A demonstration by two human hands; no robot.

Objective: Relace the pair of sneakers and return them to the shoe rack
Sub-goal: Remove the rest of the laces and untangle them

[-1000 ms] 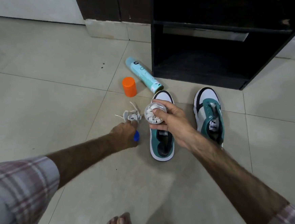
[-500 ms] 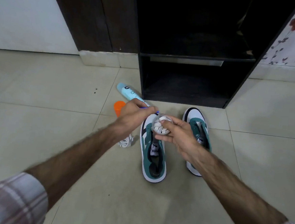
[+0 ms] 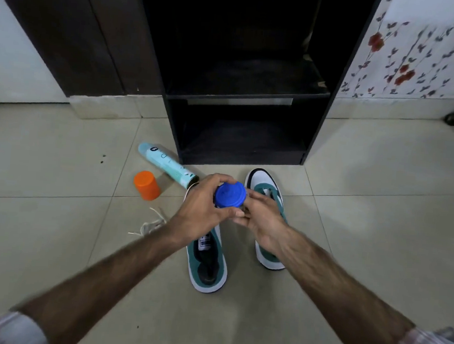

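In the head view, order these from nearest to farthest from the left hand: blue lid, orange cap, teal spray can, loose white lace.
1. blue lid, gripped by the left hand.
2. loose white lace, on the floor just left of the wrist.
3. orange cap and teal spray can, farther up-left; too close to call.

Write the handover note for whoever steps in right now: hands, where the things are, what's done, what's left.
Left hand grips the blue lid from above, on a small container that the right hand holds from below; the container itself is mostly hidden.
Both sneakers are on the floor before the shoe rack: left sneaker unlaced, right sneaker partly hidden, so its lacing is unclear.
A loose white lace lies left of them, near the orange cap and the spray can on its side.
Done: nothing visibly relaced. Left: lace both sneakers, then shelve them.
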